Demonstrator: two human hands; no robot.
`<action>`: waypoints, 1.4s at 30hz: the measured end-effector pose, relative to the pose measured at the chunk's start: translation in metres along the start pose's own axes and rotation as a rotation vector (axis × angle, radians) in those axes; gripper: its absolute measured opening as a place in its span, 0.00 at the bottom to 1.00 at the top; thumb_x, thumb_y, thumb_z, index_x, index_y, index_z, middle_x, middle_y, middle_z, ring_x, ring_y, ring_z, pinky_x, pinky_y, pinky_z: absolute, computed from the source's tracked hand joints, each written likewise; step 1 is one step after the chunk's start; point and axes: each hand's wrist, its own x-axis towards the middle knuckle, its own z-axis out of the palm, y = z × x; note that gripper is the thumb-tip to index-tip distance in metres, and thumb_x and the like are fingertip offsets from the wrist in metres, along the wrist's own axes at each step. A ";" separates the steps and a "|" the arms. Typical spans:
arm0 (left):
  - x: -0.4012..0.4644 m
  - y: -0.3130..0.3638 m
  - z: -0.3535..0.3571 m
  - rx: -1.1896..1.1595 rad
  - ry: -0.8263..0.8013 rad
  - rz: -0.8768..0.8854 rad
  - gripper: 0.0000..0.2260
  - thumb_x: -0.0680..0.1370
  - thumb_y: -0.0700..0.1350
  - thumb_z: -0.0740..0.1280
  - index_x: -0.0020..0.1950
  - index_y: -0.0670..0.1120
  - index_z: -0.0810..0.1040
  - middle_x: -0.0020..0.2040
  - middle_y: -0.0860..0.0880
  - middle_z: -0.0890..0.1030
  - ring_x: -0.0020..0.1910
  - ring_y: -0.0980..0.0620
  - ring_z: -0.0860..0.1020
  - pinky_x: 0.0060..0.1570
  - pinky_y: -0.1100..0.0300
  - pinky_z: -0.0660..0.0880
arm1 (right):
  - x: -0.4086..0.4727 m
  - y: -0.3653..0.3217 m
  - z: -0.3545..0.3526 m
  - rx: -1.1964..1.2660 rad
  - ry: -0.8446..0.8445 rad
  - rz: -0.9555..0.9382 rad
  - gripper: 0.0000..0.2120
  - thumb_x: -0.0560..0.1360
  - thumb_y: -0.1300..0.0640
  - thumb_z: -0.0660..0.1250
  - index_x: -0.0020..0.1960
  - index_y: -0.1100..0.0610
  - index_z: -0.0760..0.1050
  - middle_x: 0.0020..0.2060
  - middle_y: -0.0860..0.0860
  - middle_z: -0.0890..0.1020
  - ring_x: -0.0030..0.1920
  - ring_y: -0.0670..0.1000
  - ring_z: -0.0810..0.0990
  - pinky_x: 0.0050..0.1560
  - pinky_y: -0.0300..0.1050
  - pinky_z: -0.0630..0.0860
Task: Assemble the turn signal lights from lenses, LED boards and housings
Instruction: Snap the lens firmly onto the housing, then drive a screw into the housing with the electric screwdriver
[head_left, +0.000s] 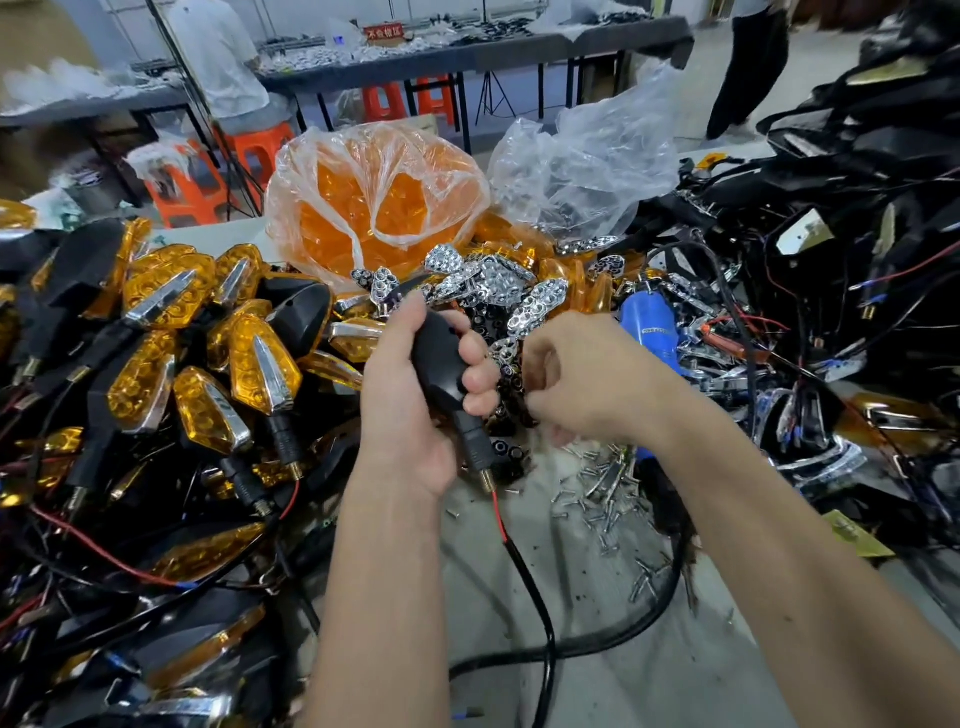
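From the head camera, the work surface (597, 613) was a pale grey, scuffed tabletop in a workshop, with grey benches (467, 57) strewn with parts along the far wall, orange plastic stools (187, 192) below them, and two people standing at the back, one at each side.

Taking the black housing (441, 358) as the landmark: it sat near the middle, smooth, matte and teardrop-shaped, with a ribbed stem, a brass threaded tip and one red wire running into a black cable (530, 587). The left hand (415, 410) gripped it, thumb up along its left side and fingers curled round its right. Just right of it, the right hand (582, 379) was bunched, fingertips drawn together; whether they pinched anything I could not tell.

Left of the housing lay a heap of finished lights (171, 353), too many to count, with faceted amber lenses and chrome arrow trims. Behind it stood two plastic bags: one (374, 202) full of orange lenses, one (582, 166) clear and crumpled. Between those and the housing lay shiny chrome reflectors (493, 286) with round cups. Below and right were scattered small silvery screws (608, 493); farther right, one blue cylinder (649, 332) and a tangle of black wired parts (831, 260).
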 end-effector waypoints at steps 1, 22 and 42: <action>0.000 -0.002 0.001 0.058 0.008 -0.026 0.18 0.85 0.55 0.60 0.43 0.44 0.75 0.32 0.48 0.73 0.24 0.54 0.69 0.19 0.66 0.65 | 0.000 0.000 -0.001 0.078 0.062 -0.018 0.09 0.73 0.67 0.70 0.40 0.55 0.78 0.33 0.51 0.84 0.33 0.51 0.86 0.40 0.51 0.86; 0.001 -0.013 0.006 0.246 0.082 -0.121 0.20 0.84 0.60 0.62 0.48 0.43 0.74 0.34 0.47 0.76 0.28 0.51 0.74 0.26 0.62 0.74 | 0.001 -0.001 -0.010 1.022 0.212 -0.234 0.01 0.77 0.69 0.73 0.48 0.65 0.82 0.38 0.61 0.87 0.31 0.55 0.83 0.26 0.39 0.74; 0.005 -0.025 0.005 0.223 -0.004 -0.010 0.25 0.85 0.60 0.59 0.46 0.41 0.83 0.36 0.45 0.80 0.32 0.48 0.80 0.33 0.57 0.80 | 0.006 0.017 -0.011 1.087 -0.112 -0.122 0.09 0.70 0.55 0.76 0.46 0.61 0.87 0.33 0.55 0.78 0.29 0.48 0.74 0.24 0.33 0.67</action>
